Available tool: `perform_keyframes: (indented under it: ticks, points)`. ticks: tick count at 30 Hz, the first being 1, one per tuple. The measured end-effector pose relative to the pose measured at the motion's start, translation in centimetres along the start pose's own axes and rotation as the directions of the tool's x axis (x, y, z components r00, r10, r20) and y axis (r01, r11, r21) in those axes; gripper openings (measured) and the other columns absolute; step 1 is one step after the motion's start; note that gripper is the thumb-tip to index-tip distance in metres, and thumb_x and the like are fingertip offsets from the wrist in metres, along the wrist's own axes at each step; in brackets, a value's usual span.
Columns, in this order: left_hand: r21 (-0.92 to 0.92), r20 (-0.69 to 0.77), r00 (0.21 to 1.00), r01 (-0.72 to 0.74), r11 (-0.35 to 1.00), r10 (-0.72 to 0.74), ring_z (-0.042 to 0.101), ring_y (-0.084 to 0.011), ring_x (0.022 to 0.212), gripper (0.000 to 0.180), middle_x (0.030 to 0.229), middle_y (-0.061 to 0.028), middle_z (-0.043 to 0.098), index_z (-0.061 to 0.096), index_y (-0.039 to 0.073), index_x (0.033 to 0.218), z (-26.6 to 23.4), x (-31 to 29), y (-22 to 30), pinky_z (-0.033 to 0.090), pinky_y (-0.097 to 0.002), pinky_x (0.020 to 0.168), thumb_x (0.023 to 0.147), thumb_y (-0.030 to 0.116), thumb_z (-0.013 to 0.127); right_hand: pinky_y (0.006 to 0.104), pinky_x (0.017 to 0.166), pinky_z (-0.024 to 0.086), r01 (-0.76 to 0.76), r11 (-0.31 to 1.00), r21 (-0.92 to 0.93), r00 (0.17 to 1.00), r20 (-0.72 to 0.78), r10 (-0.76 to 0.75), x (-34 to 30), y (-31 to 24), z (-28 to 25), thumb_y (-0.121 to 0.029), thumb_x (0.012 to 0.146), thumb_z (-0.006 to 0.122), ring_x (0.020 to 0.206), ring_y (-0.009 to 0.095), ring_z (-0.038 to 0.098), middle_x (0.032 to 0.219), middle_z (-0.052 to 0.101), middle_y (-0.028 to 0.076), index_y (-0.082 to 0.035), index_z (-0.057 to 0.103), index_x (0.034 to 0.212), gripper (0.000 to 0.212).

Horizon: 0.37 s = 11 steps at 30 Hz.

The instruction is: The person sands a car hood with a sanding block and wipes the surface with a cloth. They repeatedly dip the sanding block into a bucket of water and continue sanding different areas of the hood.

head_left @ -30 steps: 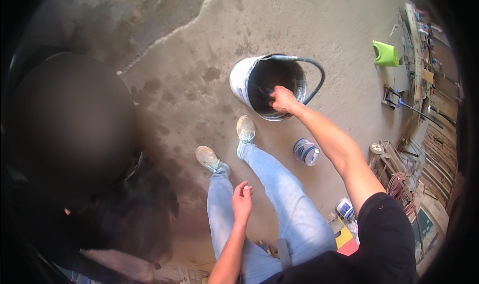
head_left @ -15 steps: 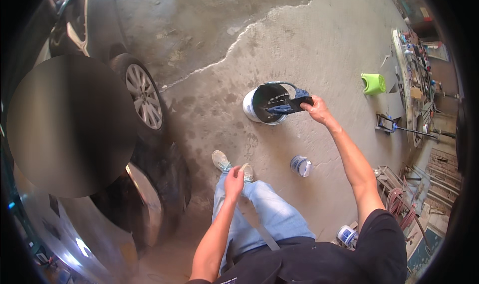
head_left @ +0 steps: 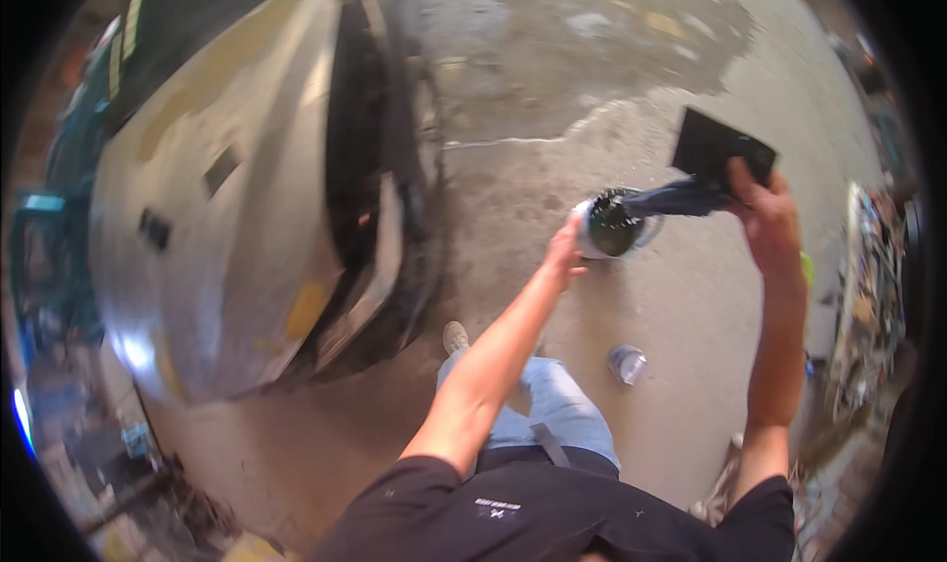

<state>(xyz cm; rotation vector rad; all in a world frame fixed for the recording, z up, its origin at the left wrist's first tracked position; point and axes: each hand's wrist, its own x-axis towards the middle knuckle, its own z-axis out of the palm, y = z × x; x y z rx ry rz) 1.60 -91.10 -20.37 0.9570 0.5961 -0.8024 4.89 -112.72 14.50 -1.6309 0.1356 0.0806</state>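
Observation:
My right hand [head_left: 764, 212], raised at the right, grips a flat black rectangular sheet [head_left: 720, 148] and a wet dark blue cloth [head_left: 681, 199] together. The cloth trails left to the mouth of a white bucket [head_left: 590, 236] standing on the floor, its inside dark with white flecks. Against the bucket's left side is my left hand [head_left: 565, 249], slightly blurred, its fingers apart and nothing held; whether it touches the wall I cannot tell.
A car with a patchy sanded-looking hood [head_left: 266, 157] fills the left; two dark squares [head_left: 222, 171] lie on it. A small white-and-blue tub [head_left: 626, 364] sits on the concrete floor near my legs. Cluttered shelving [head_left: 856, 305] runs along the right edge.
My right hand has lifted the black sheet and cloth up and right from the bucket. My left hand has reached forward to the bucket's side. The view has turned, showing more of the car's hood.

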Motion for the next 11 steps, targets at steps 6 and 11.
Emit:
perform_keyframes:
  ticks: [6, 11]
  points:
    - [-0.376, 0.048, 0.993, -0.083, 0.923, 0.109, 0.035, -0.0449, 0.168, 0.117, 0.186, -0.0229, 0.031, 0.031, 0.013, 0.182, -4.0, -6.5, 7.0, 0.04, -0.073, 0.125, 0.096, 0.087, 0.063, 0.0416, 0.097, 0.061, -0.042, 0.967, 0.251, 0.96, 0.279, -0.031, -1.4, -8.4, 13.4, -0.035, 0.118, 0.069, 0.113, 0.02, 0.078, 0.128, 0.082, 0.009, -0.005, 0.07, 0.145, 0.041]
    - [-0.357, 0.103, 0.92, -0.32, 0.877, 0.378, 0.062, -0.0247, 0.145, 0.067, 0.157, -0.0068, 0.068, 0.069, 0.025, 0.15, -12.1, -17.3, 13.5, 0.059, -0.0682, 0.109, 0.107, 0.075, 0.056, 0.0417, 0.105, 0.061, -0.093, 0.947, 0.309, 0.907, 0.418, -0.048, -4.1, -11.1, 26.7, -0.033, 0.113, 0.076, 0.116, 0.019, 0.079, 0.125, 0.083, 0.008, -0.005, 0.074, 0.139, 0.038]
